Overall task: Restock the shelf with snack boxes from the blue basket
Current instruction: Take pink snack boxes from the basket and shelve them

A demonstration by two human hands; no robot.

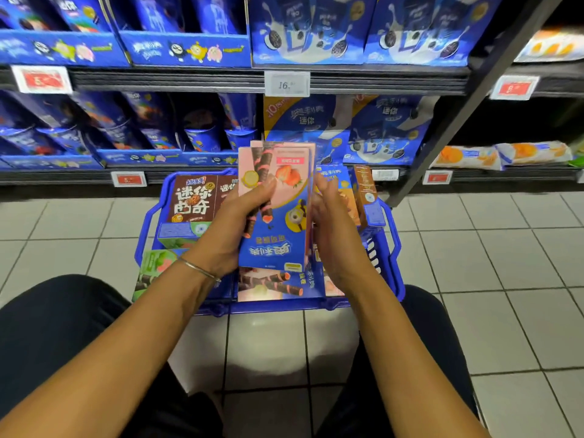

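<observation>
Left hand (pixel 234 226) grips the pink-and-blue snack boxes (pixel 278 216) above the blue basket (pixel 278 307); right hand (pixel 331 226) clasps their three-o'clock edge, shelf (pixel 189 79) at twelve.

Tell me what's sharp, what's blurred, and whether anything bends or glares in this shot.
Head view: the pink and blue boxes in the left hand are fairly sharp; the right hand is slightly smeared; upper shelf packs blur; the shelf upright leans from wide-angle distortion; floor tiles carry a soft glare patch.
</observation>
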